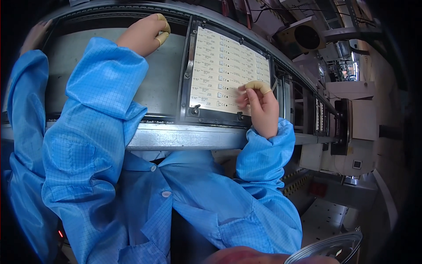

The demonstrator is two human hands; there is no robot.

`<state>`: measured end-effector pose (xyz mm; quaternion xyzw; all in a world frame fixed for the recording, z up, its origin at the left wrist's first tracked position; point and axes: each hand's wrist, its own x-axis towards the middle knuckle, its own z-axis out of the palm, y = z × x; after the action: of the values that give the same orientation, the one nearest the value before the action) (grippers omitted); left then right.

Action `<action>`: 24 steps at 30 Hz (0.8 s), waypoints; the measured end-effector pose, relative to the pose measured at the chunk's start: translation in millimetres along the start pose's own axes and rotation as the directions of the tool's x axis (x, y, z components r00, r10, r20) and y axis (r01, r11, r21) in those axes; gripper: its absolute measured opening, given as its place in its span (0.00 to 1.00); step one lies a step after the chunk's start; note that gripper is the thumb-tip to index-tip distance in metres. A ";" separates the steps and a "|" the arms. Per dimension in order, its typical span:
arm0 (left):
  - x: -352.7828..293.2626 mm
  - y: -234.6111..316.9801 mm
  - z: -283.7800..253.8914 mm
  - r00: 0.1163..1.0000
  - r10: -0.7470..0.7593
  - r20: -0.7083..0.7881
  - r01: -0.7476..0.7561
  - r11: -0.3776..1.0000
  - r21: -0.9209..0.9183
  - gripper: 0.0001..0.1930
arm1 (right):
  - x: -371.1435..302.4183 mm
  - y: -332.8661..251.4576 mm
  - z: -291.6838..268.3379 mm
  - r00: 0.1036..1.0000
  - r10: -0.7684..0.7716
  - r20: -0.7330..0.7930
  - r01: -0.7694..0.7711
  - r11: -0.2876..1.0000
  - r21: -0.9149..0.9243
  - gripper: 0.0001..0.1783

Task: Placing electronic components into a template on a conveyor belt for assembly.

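Observation:
A framed panel [206, 70] lies on the rail track, a pale sheet of repeated printed labels in a black frame with small dark clips. Over its lower right part hovers my right hand [263, 110], fingers loosely bent and partly apart, some blurred; no held object shows. A yellow finger cot [261, 86] covers one of its fingertips. My left hand [143, 37] is raised over the grey plate [165, 66] left of the panel, fingers curled together. It wears yellow finger cots too; whatever the fingers may hold is hidden.
At the far left, another person's hand [36, 36] and blue sleeve [28, 83] reach to the track. A metal rail [189, 137] runs along the near side. Rightward the track continues to another framed panel [320, 115]. Machine parts, including a dark round opening [306, 36], stand beyond.

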<state>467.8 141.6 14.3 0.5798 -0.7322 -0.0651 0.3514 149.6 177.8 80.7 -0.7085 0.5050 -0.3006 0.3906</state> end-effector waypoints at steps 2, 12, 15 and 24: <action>-2.7 0.8 -1.2 1.000 -0.007 -0.027 0.007 1.000 -0.002 0.07 | -3.6 -7.1 2.5 1.000 -0.010 0.021 0.010 1.000 0.027 0.08; 2.5 4.1 -3.2 1.000 0.013 -0.010 -0.013 0.999 0.048 0.07 | -9.5 -13.1 2.5 0.932 -0.247 0.265 0.340 0.850 -0.404 0.07; 2.6 6.5 -3.1 1.000 -0.010 0.016 0.009 0.998 0.054 0.07 | -14.5 -7.9 10.3 0.924 -0.274 0.268 0.374 0.793 -0.480 0.09; 0.7 -6.6 1.7 0.999 0.041 -0.018 -0.041 0.999 0.007 0.06 | -16.5 -1.9 29.4 0.872 -0.438 0.217 0.479 0.678 -0.558 0.07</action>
<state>472.0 138.3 10.0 0.5663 -0.7410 -0.0501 0.3575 169.5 201.2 66.7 -0.9074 0.3663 -0.1913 0.0765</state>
